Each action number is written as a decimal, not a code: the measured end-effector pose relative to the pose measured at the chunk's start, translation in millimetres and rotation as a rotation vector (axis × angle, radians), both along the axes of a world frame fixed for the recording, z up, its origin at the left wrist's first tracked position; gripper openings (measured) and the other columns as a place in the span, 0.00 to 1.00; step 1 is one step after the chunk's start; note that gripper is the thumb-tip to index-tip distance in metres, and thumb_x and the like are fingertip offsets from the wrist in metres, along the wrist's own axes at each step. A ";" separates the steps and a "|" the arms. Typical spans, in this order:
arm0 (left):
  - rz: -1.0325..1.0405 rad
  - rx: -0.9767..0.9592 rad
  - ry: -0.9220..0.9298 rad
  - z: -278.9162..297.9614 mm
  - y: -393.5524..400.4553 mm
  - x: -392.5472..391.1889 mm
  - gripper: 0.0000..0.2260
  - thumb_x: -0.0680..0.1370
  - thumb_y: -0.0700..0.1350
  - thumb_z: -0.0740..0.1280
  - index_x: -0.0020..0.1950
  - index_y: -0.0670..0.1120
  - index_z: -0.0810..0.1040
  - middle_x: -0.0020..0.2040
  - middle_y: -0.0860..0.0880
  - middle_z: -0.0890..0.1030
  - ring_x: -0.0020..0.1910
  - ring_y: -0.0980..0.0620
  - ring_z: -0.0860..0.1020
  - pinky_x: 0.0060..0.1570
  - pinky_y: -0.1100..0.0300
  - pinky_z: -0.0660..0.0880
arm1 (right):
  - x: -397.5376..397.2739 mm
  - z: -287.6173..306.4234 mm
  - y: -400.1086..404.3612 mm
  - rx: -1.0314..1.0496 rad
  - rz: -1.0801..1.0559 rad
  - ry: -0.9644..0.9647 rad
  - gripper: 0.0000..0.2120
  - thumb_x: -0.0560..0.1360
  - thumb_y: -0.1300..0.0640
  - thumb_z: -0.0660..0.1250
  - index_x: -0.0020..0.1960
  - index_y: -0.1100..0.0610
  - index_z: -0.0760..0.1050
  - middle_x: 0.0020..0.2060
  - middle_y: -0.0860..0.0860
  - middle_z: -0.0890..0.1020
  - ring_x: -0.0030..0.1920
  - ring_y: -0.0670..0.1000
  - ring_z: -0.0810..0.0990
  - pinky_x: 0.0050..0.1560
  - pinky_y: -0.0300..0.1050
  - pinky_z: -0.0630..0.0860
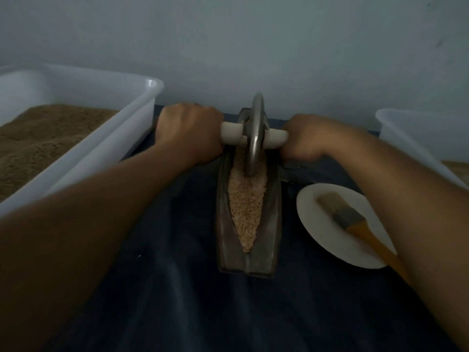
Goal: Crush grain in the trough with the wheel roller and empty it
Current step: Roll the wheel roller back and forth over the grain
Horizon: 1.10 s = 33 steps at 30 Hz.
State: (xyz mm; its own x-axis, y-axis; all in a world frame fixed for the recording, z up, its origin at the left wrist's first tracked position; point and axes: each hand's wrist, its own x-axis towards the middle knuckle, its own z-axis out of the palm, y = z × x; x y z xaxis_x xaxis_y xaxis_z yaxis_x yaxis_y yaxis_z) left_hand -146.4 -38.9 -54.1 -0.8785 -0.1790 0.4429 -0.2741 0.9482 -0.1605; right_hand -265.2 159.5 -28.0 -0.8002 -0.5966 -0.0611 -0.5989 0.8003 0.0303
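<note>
Count: one trough [247,240], metal, lying lengthwise at the middle of the dark-covered worktop [157,288]; one bed of grain [245,207] inside it. One wheel roller [255,133] stands upright in the trough's far half, its rim sunk in the grain. Two hands: left hand [189,134] and right hand [308,139], fingers of each curled round one end of the white axle. Two white tubs: one [101,138] at left edge holding brown meal, one [416,138] at right edge. One plate [319,224] beside the trough carries one brush [352,222].
</note>
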 end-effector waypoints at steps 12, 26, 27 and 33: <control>-0.064 -0.072 0.172 -8.1 17.2 29.0 0.07 0.75 0.51 0.71 0.46 0.49 0.76 0.38 0.48 0.79 0.31 0.48 0.72 0.30 0.60 0.58 | 32.9 -20.3 22.0 -0.139 0.004 0.263 0.08 0.68 0.42 0.66 0.40 0.46 0.76 0.36 0.45 0.78 0.33 0.48 0.75 0.30 0.40 0.65; -0.121 -0.038 0.419 -26.1 39.3 84.8 0.05 0.75 0.47 0.67 0.45 0.48 0.72 0.39 0.47 0.76 0.37 0.46 0.72 0.42 0.51 0.66 | 102.0 -51.4 42.3 -0.467 -0.008 0.654 0.05 0.72 0.52 0.70 0.44 0.47 0.73 0.31 0.46 0.77 0.31 0.52 0.75 0.37 0.47 0.60; -0.121 -0.036 0.433 -27.2 40.9 88.4 0.05 0.76 0.46 0.67 0.45 0.47 0.72 0.39 0.47 0.75 0.38 0.46 0.72 0.42 0.51 0.66 | 105.2 -51.3 45.0 -0.475 0.011 0.662 0.05 0.71 0.52 0.69 0.45 0.47 0.73 0.32 0.46 0.77 0.32 0.52 0.75 0.38 0.47 0.60; -0.182 -0.061 0.518 -33.0 43.8 100.6 0.03 0.78 0.44 0.64 0.47 0.46 0.72 0.41 0.46 0.73 0.40 0.45 0.70 0.44 0.50 0.66 | 120.6 -56.7 59.3 -0.512 0.085 0.658 0.10 0.73 0.52 0.71 0.52 0.47 0.73 0.39 0.45 0.78 0.38 0.52 0.75 0.43 0.48 0.61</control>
State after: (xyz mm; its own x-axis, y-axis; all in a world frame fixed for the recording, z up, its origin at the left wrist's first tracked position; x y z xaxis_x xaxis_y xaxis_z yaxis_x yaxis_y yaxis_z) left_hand -45.8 4.9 -87.0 -0.5575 -0.0048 0.8302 -0.1644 0.9808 -0.1047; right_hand -144.6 218.7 -84.7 -0.5288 -0.4839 0.6973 -0.6453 0.7629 0.0400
